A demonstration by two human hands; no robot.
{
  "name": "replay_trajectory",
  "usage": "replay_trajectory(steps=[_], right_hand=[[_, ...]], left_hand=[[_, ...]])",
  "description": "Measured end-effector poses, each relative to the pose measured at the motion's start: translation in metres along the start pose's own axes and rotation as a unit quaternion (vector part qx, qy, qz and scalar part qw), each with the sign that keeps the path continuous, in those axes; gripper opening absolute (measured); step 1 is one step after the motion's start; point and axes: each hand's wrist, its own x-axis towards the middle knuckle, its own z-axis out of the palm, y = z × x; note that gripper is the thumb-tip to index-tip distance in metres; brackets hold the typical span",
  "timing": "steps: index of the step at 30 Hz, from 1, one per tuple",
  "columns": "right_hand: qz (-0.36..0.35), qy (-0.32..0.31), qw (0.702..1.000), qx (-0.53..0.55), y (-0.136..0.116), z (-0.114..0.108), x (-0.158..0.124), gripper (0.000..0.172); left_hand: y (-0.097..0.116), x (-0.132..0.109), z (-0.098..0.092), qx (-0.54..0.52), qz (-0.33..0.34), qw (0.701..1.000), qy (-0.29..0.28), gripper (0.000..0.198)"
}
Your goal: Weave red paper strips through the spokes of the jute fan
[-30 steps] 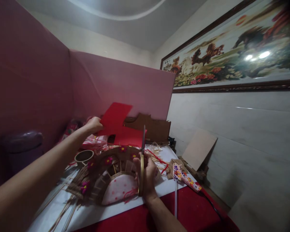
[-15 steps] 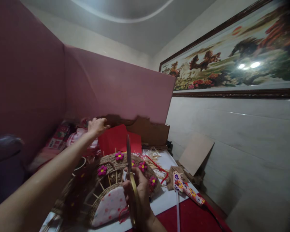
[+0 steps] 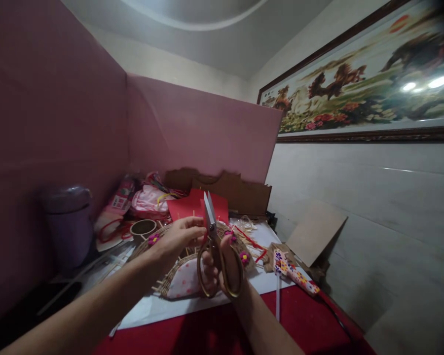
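Observation:
My right hand (image 3: 220, 268) grips a pair of scissors (image 3: 211, 229) with gold-coloured handles, their blades pointing up and slightly apart. Close to the blades, my left hand (image 3: 181, 235) has its fingers drawn together on what looks like a thin red strip (image 3: 203, 212); its material is unclear. Behind both hands lies a woven twine piece (image 3: 168, 280) with thin sticks, felt flowers (image 3: 244, 257) and a white dotted cloth panel (image 3: 185, 280). My hands and the scissors hide part of it. Red paper (image 3: 185, 207) stands farther back.
A flower-patterned glue gun (image 3: 296, 277) lies at the right on the red table cover (image 3: 259, 315). A purple lidded container (image 3: 69, 231), a tape roll (image 3: 143, 227) and pink cloth (image 3: 150, 199) are at the left. Torn cardboard (image 3: 240, 195) stands at the back.
My left hand has come back from the pile at the rear to beside the scissors. The scissors have turned so both blades and handles show. The view has shifted slightly.

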Motion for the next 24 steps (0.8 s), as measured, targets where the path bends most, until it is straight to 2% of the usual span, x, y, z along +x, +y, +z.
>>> replay_trajectory(steps=[1,3,7,11,15,20,22,24], right_hand=[[0.007,-0.011,1.0,-0.016,0.001,0.0,-0.001,0.072],[0.011,-0.036,0.998,-0.046,0.003,0.001,-0.002,0.072],[-0.014,-0.05,0.994,-0.098,0.004,0.003,-0.003,0.07],[0.012,-0.049,0.993,-0.104,0.005,0.003,-0.002,0.072],[0.052,-0.055,0.994,-0.074,0.008,-0.002,0.002,0.073],[0.062,-0.058,0.995,-0.053,0.008,-0.003,0.004,0.075],[0.02,-0.032,0.997,-0.061,0.006,0.001,0.003,0.071],[-0.068,0.014,0.995,-0.065,0.004,0.005,0.001,0.063]], left_hand=[[-0.003,-0.008,0.001,0.001,0.003,1.0,-0.015,0.02],[-0.007,-0.018,0.001,0.006,0.014,1.0,-0.003,0.018],[-0.012,-0.022,-0.002,-0.008,0.023,0.999,0.028,0.018],[-0.02,-0.018,-0.005,-0.022,0.024,0.998,0.048,0.016],[-0.032,-0.009,-0.012,-0.061,0.002,0.997,0.043,0.016],[-0.037,0.002,-0.025,-0.108,-0.008,0.993,0.053,0.012],[-0.034,0.004,-0.029,-0.132,0.0,0.989,0.06,0.01],[-0.03,0.003,-0.032,-0.163,0.007,0.984,0.068,0.009]])
